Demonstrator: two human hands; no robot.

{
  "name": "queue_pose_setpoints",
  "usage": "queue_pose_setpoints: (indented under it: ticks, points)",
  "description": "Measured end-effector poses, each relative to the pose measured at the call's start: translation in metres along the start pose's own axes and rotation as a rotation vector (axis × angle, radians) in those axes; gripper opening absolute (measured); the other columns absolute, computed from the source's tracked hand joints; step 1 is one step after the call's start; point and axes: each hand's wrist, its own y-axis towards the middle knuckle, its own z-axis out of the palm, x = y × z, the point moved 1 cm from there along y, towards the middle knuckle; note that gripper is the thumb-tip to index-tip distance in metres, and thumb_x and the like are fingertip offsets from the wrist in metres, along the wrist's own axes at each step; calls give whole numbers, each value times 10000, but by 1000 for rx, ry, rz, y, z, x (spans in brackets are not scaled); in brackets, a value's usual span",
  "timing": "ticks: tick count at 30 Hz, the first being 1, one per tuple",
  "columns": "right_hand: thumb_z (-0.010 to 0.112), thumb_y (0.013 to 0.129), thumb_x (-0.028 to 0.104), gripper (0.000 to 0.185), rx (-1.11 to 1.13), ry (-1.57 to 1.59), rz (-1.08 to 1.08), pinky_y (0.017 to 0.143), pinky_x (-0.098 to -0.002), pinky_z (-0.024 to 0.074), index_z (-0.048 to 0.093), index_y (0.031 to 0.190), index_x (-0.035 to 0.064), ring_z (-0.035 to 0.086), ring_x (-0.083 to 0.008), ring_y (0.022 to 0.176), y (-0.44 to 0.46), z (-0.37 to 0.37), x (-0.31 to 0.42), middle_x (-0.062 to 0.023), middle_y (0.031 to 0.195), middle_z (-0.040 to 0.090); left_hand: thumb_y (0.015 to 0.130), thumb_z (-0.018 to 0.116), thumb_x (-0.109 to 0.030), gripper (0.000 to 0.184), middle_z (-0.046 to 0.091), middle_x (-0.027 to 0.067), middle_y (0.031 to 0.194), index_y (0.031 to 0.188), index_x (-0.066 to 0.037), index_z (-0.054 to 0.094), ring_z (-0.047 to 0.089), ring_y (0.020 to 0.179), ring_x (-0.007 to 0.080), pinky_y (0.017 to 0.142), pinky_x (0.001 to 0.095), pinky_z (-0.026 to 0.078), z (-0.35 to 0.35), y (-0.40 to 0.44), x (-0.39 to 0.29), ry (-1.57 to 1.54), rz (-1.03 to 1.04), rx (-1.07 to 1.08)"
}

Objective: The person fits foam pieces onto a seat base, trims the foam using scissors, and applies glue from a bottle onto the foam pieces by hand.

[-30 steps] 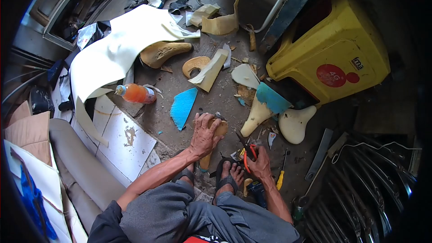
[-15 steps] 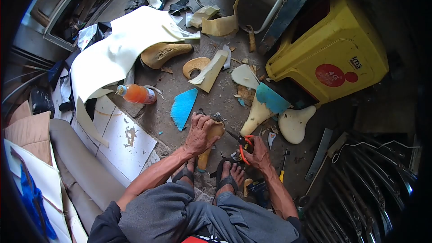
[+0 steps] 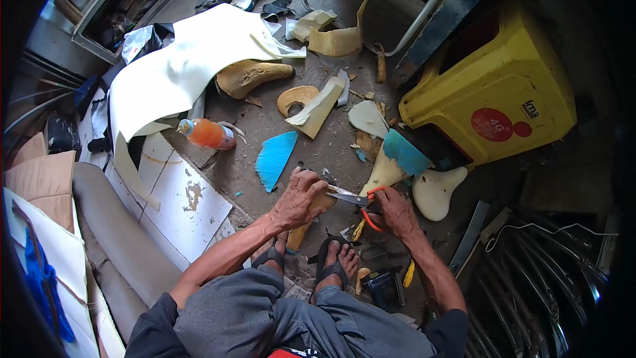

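Note:
My right hand (image 3: pixel 393 213) is closed around the orange handles of a pair of scissors (image 3: pixel 351 197), whose blades point left. The blade tips meet the edge of a tan foam piece (image 3: pixel 322 207); whether they bite into it I cannot tell. My left hand (image 3: pixel 301 200) wraps round this foam piece above my feet and hides much of it. Below that hand, a tan foam part (image 3: pixel 299 235) stands near my left foot. A flat blue foam sheet (image 3: pixel 275 159) lies ahead, and a cream foam pad with a blue patch (image 3: pixel 387 169) lies just beyond the scissors.
A yellow plastic stool (image 3: pixel 497 93) lies on its side at the right, near a pale saddle-shaped foam (image 3: pixel 437 192). An orange bottle (image 3: pixel 209 134) stands at the left beside a large white foam sheet (image 3: pixel 165 73). Metal frames (image 3: pixel 523 292) fill the lower right.
My right hand has moved slightly up and right, and the scissors have turned so the blades lie nearly level against the foam piece. My left hand still grips the foam; the view has shifted slightly.

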Motion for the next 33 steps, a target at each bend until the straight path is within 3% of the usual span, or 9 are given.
queue_pose_setpoints:
  ticks: [4,7,11,13,17,19,26,33]
  points:
    - [785,844,254,425,213,108,147,805,-456,537,555,1153,74,637,-353,1005,-2,-11,4,-137,1049,604,682,889,-189,831,435,158,1325,1381,-88,450,392,1323,391,1171,517,317,-5,2,0,-34,-78,20]
    - [777,856,262,414,195,140,117,793,-461,537,554,1154,80,642,-353,1010,-9,-3,-1,-134,1066,615,678,892,-192,815,431,159,1340,1366,-79,469,374,1340,392,1158,494,340,-4,1,-6,51,-121,3]
    - [798,815,207,453,154,123,94,790,-430,546,564,1172,57,656,-336,971,-18,5,-9,-138,1070,636,680,892,-199,785,433,157,1331,1341,-74,486,372,1337,396,1156,504,343,3,-1,-4,27,-127,-23]
    - [768,864,285,414,192,163,115,771,-474,534,553,1152,79,636,-378,1030,-21,5,-12,-140,1119,635,682,892,-208,766,434,156,1322,1320,-69,493,370,1336,399,1149,502,349,4,1,-4,18,-134,5]
    - [767,862,293,419,237,137,134,770,-478,535,553,1150,76,634,-390,1037,-18,4,-11,-143,1126,634,682,891,-215,752,432,160,1309,1304,-65,496,370,1329,403,1137,503,355,2,4,-1,24,-103,13]
    - [767,859,291,416,141,85,116,777,-479,542,555,1147,79,643,-381,1038,-12,-9,7,-139,1131,640,687,890,-224,749,426,170,1299,1302,-62,495,368,1321,409,1123,503,361,5,3,-2,16,-115,13]
    - [766,855,270,426,151,0,103,796,-462,558,565,1185,92,660,-344,1050,-10,-3,4,-133,1149,656,661,904,-227,811,416,175,1270,1325,-54,473,369,1282,409,1106,496,370,1,2,3,33,-85,12]
    - [784,831,261,437,178,-2,120,747,-454,560,579,1181,98,669,-320,1040,-17,-5,3,-116,1109,670,674,913,-252,878,373,216,1406,1390,-72,437,366,1339,444,1143,517,345,3,-3,4,-35,-163,-36]
